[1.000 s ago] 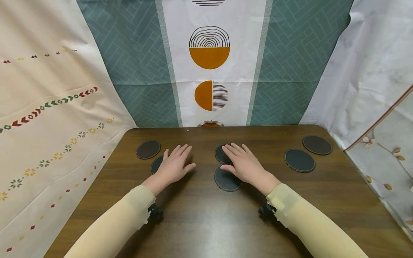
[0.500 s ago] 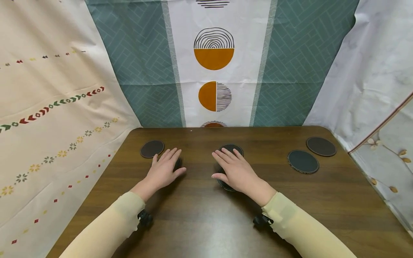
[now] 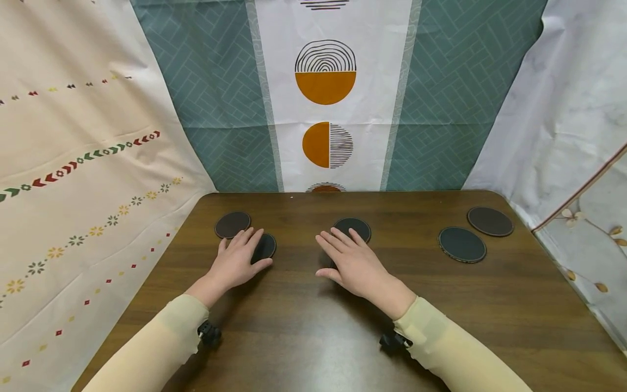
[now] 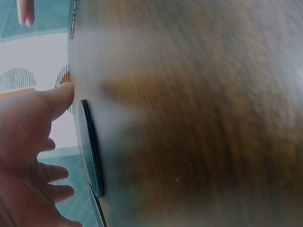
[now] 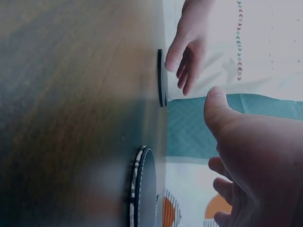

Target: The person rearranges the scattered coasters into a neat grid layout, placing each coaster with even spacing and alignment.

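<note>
My left hand (image 3: pixel 237 263) hovers over the left part of the table, fingers spread. Beyond its fingertips lies a round brown coaster (image 3: pixel 232 224), and a black coaster (image 3: pixel 265 247) is partly covered by the hand. In the left wrist view, the palm stays apart from a stitched-edged coaster (image 4: pixel 88 149). My right hand (image 3: pixel 356 268) is over the middle pair, holding nothing. A dark coaster (image 3: pixel 354 224) shows past its fingers; the nearer one is almost wholly hidden beneath. The right wrist view shows a gap between that hand and a thick-edged coaster (image 5: pixel 147 191).
To the right lie a black coaster (image 3: pixel 462 244) and a brown coaster (image 3: pixel 490 221). The brown wooden table (image 3: pixel 313 326) ends at a patterned cloth (image 3: pixel 323 109) behind, with more cloth hanging at both sides.
My left hand has moved left and slightly toward me, uncovering part of the black coaster. The right hand has shifted a little left and nearer, over the near middle coaster. The head view moved slightly.
</note>
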